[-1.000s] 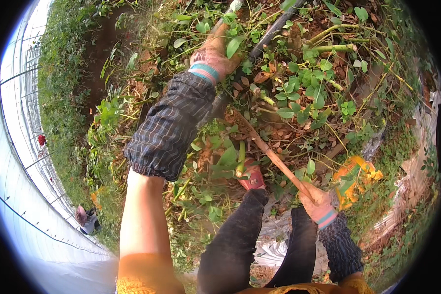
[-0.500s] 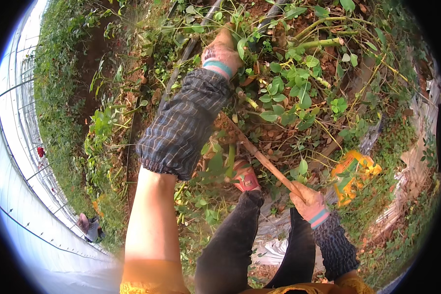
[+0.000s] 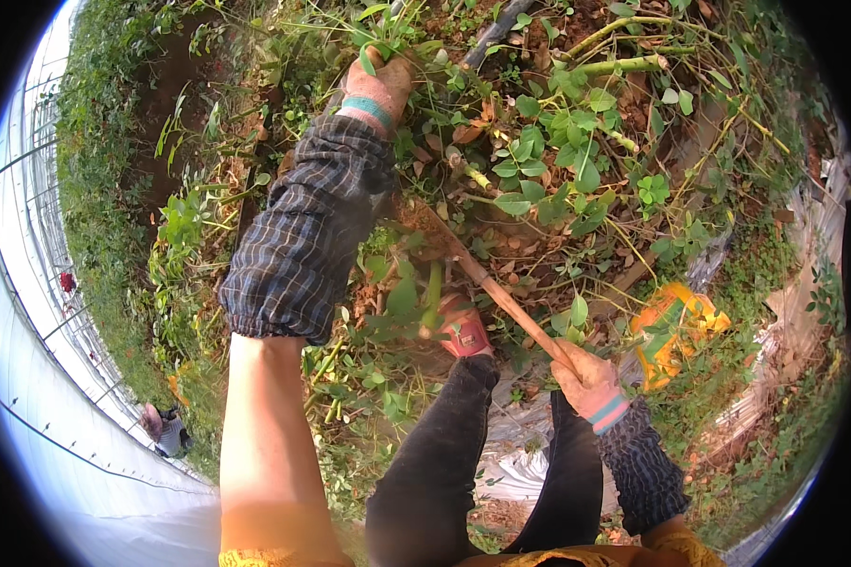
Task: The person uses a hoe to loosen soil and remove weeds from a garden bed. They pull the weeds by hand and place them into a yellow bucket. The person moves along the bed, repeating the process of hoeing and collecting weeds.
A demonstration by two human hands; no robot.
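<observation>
My left hand (image 3: 380, 83), in a soiled glove with a striped cuff, is closed around some leafy green weeds (image 3: 373, 49) at the far side of the bed. Its fingertips are partly hidden by leaves. Off to the right, my gloved right hand (image 3: 588, 380) grips the lower end of a long wooden handle (image 3: 511, 307). That handle slants up and left toward my left sleeve, where its soil-covered head (image 3: 421, 219) is blurred and partly hidden. Cut green stems (image 3: 624, 63) and leafy shoots (image 3: 567, 151) grow beside it.
My shoe (image 3: 465, 333) stands among the plants below the handle. An orange-yellow bag (image 3: 676, 331) lies right of it, near pale plastic sheeting (image 3: 794, 331). A dark hose (image 3: 496, 33) crosses the soil at the top. Another person (image 3: 165, 430) is far off at lower left.
My left hand has moved left from among the plants, and weed leaves now show at its fingers. My right hand has stayed on the handle, shifting only slightly.
</observation>
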